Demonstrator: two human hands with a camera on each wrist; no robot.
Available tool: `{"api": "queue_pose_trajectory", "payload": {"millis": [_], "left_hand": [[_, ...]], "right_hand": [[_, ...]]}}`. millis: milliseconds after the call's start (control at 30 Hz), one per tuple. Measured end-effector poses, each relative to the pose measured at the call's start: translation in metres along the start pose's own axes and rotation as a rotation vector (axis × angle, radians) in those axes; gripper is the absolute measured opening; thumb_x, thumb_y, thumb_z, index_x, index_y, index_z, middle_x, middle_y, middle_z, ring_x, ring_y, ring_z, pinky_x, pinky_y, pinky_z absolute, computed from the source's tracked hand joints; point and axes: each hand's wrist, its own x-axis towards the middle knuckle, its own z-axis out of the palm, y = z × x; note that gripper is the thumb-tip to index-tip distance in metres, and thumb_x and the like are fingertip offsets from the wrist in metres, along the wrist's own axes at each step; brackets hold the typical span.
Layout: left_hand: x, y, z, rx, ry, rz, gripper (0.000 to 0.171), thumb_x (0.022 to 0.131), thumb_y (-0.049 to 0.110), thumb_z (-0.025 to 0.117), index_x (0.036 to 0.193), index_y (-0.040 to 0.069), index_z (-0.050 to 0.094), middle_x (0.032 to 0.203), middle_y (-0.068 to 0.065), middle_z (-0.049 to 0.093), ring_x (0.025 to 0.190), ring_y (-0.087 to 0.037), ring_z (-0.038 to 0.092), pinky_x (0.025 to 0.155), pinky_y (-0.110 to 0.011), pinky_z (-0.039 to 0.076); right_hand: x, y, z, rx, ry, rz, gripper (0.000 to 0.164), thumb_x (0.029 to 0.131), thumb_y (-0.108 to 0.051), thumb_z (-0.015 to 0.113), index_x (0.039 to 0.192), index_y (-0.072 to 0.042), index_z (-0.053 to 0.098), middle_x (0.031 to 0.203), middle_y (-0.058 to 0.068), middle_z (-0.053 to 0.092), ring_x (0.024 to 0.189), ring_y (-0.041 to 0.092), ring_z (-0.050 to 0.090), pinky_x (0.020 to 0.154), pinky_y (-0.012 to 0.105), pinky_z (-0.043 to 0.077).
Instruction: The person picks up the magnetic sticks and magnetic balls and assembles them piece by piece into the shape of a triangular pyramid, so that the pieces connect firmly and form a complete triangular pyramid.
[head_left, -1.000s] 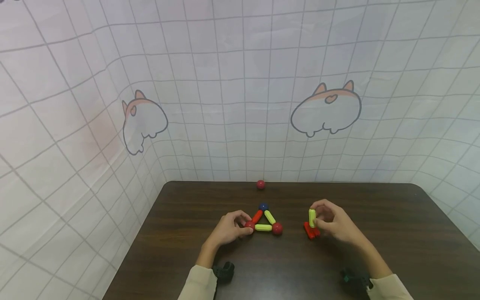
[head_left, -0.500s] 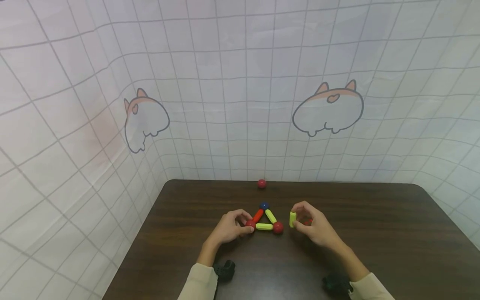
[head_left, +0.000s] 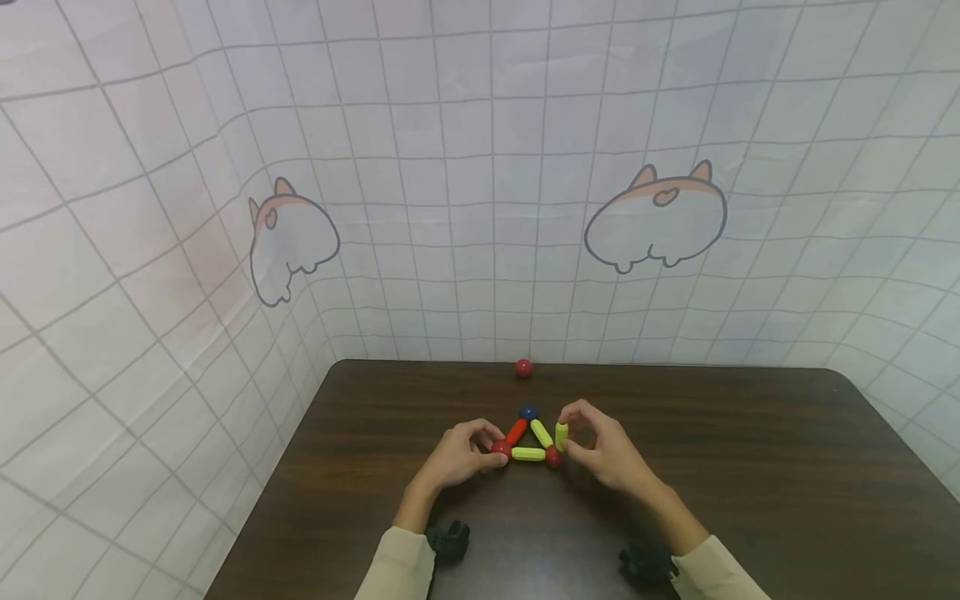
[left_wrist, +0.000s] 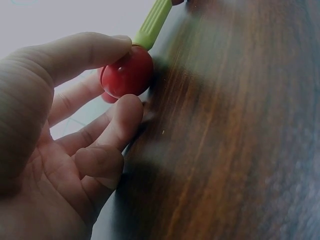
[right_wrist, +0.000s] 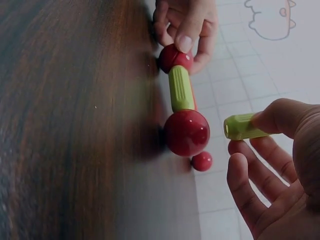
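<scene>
On the dark table lies a triangle of ball-and-rod toy pieces. My left hand (head_left: 456,454) pinches the red ball (left_wrist: 129,72) at its left corner. A blue ball (head_left: 528,412) forms the far corner, another red ball (right_wrist: 187,132) the right one. A red rod (head_left: 516,432) and two yellow-green rods, the near one (head_left: 528,454) and the right one (head_left: 542,434), make the sides. Between thumb and fingers, my right hand (head_left: 609,454) holds a loose yellow-green rod (right_wrist: 242,126) upright. In the right wrist view its lower end is a small gap above the right red ball.
One more red ball (head_left: 523,367) rests by the table's far edge, near the white gridded curtain (head_left: 465,250). The wooden table top (head_left: 750,467) extends right of my right hand. A dark wrist device (head_left: 448,542) sits at my left wrist.
My right hand has carried the yellow-green rod left, from over the red rods to above the triangle's right ball. Those red rods are now hidden behind it. The left hand keeps its hold.
</scene>
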Motion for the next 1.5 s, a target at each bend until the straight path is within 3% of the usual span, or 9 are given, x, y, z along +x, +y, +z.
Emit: {"api": "queue_pose_trajectory", "payload": {"millis": [333, 633, 1000, 1233, 1500], "left_hand": [[-0.001, 0.001, 0.0, -0.011, 0.002, 0.005, 0.027, 0.087, 0.024, 0.083, 0.11, 0.02, 0.071, 0.094, -0.001, 0.065, 0.066, -0.015, 0.063, 0.06, -0.032, 0.053], [0.0, -0.001, 0.0, -0.014, -0.001, 0.018, 0.028, 0.087, 0.024, 0.083, 0.111, 0.017, 0.07, 0.094, -0.003, 0.065, 0.064, -0.015, 0.063, 0.059, -0.031, 0.053], [0.0, -0.001, 0.0, -0.015, 0.001, 0.012, 0.026, 0.088, 0.024, 0.081, 0.111, 0.02, 0.07, 0.095, -0.001, 0.066, 0.066, -0.015, 0.064, 0.06, -0.032, 0.053], [0.0, -0.001, 0.0, -0.015, 0.017, 0.01, 0.026, 0.09, 0.021, 0.079, 0.114, 0.018, 0.071, 0.098, -0.004, 0.066, 0.066, -0.015, 0.063, 0.059, -0.031, 0.05], [0.002, -0.003, 0.0, -0.03, 0.041, -0.01, 0.025, 0.094, 0.022, 0.075, 0.117, 0.018, 0.07, 0.107, -0.007, 0.068, 0.068, -0.016, 0.064, 0.06, -0.031, 0.049]], "right_hand": [[0.0, 0.006, 0.007, -0.013, -0.004, 0.022, 0.033, 0.088, 0.0, 0.076, 0.109, -0.018, 0.058, 0.101, 0.004, 0.071, 0.09, 0.017, 0.064, 0.061, 0.024, 0.049], [-0.001, 0.006, 0.008, 0.002, -0.005, 0.039, 0.03, 0.089, -0.002, 0.076, 0.109, -0.018, 0.059, 0.107, 0.004, 0.071, 0.102, 0.029, 0.067, 0.065, 0.026, 0.05], [-0.002, 0.001, 0.006, -0.029, -0.016, 0.059, 0.03, 0.09, -0.007, 0.077, 0.109, -0.021, 0.058, 0.11, 0.002, 0.072, 0.106, 0.029, 0.068, 0.069, 0.026, 0.05], [-0.003, -0.001, 0.004, 0.008, -0.086, 0.054, 0.027, 0.092, -0.009, 0.075, 0.109, -0.021, 0.059, 0.108, 0.001, 0.07, 0.104, 0.027, 0.068, 0.07, 0.028, 0.052], [-0.002, -0.004, 0.004, 0.094, -0.218, 0.031, 0.022, 0.096, -0.014, 0.071, 0.116, -0.015, 0.062, 0.113, 0.003, 0.068, 0.107, 0.025, 0.067, 0.086, 0.032, 0.055]]}}
